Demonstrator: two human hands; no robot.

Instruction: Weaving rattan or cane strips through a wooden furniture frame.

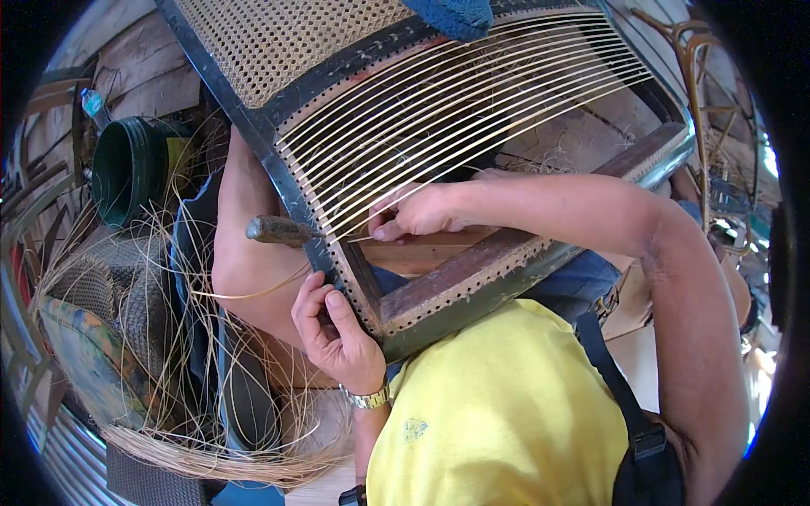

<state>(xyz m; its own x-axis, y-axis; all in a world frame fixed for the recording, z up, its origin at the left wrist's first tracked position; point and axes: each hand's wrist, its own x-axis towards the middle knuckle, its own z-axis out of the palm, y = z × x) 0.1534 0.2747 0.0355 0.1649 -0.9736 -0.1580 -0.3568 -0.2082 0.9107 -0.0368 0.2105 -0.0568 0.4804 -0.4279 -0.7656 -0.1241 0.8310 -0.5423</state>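
Note:
A dark wooden frame [472,297] with a row of small holes along its edges lies across my lap. Pale cane strands [439,118] run side by side over its opening. My right hand [419,211] reaches over the near rail, thumb and fingers pinched on a thin cane strand [361,239] near the left rail. A tool with a rounded wooden handle [278,230] sticks out from that rail; its tip is hidden. Lower down, my left hand [337,337], with a metal watch at the wrist, curls against the rail's outer edge, thumb over it.
Finished woven cane [287,42] fills the far panel, and a blue cloth [456,15] lies on the frame. To the left are a dark green bucket [122,173], a camouflage-patterned cloth [93,363] and a bundle of loose cane [219,460]. A bent-cane piece [693,51] stands far right.

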